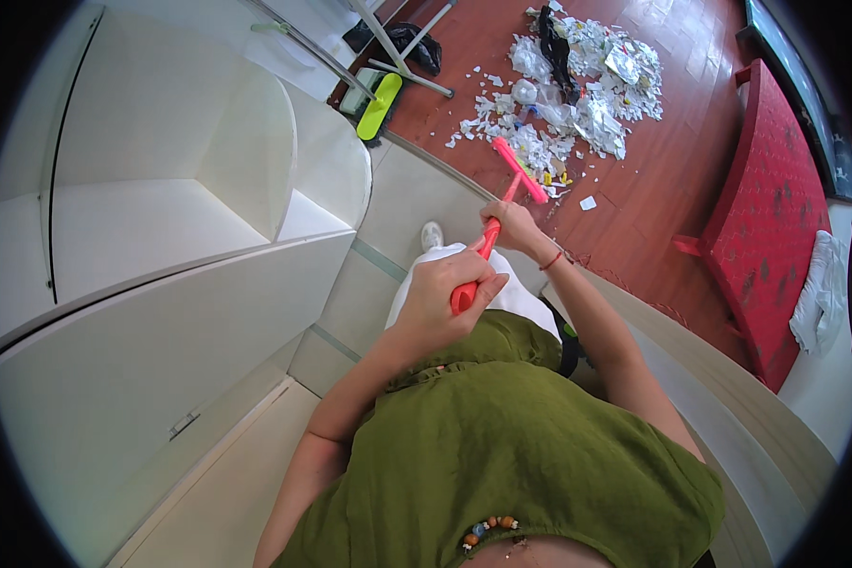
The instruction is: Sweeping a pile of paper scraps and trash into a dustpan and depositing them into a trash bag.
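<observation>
My left hand (442, 295) is closed around the butt of a red-pink squeegee (489, 239), out in front of my waist. Farther up the same handle, my right hand (515, 227) is wrapped round it, with a thin red string on that wrist. The T-shaped pink head of the squeegee points away from me, with a thin yellow-green strip along one edge. In the view it overlaps the near side of a pile of torn white paper (601, 80) on the floor; whether it touches anything cannot be told.
White open shelving (161, 208) rises on my left. Beyond it stand a broom with a lime-green head (380, 106) and a metal-legged stand (402, 52) by black bags. A red patterned board (762, 218) is at right on the red wood floor (653, 189). A pale curved panel (719, 379) is close on my right.
</observation>
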The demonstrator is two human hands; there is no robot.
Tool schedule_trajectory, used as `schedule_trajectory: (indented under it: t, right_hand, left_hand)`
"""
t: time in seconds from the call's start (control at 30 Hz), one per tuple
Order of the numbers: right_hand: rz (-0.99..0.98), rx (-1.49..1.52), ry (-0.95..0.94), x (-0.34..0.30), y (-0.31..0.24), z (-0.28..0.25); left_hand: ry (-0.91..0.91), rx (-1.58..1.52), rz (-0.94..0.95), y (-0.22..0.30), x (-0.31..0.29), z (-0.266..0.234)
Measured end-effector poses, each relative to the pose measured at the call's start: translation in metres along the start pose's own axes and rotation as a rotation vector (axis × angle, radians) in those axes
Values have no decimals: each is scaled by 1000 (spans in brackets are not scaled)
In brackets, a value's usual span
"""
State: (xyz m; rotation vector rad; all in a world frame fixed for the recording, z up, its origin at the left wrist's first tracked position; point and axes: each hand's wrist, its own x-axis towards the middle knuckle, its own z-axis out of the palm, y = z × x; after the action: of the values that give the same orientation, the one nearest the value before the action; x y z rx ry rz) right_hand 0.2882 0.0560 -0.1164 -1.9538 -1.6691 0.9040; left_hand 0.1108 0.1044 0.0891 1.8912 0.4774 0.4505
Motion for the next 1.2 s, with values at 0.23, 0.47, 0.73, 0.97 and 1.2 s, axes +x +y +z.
schedule_trajectory:
  t: [0.23,0.47,0.73,0.97,1.2]
  right_hand:
    - [104,489,571,81,-45,7]
    - [-236,787,988,184,-6,43]
    - [-17,491,887,170,20,-6]
    - [207,414,834,139,34,-108]
    - [248,277,562,134,46,-138]
  left_hand:
    - [-29,177,75,4,60,-32]
    - [-210,416,365,-81,148,-22]
    - [-410,383,333,-120,220,-10]
    - [-372,138,452,-82,268,14]
    - [-319,-28,462,-21,273,-9]
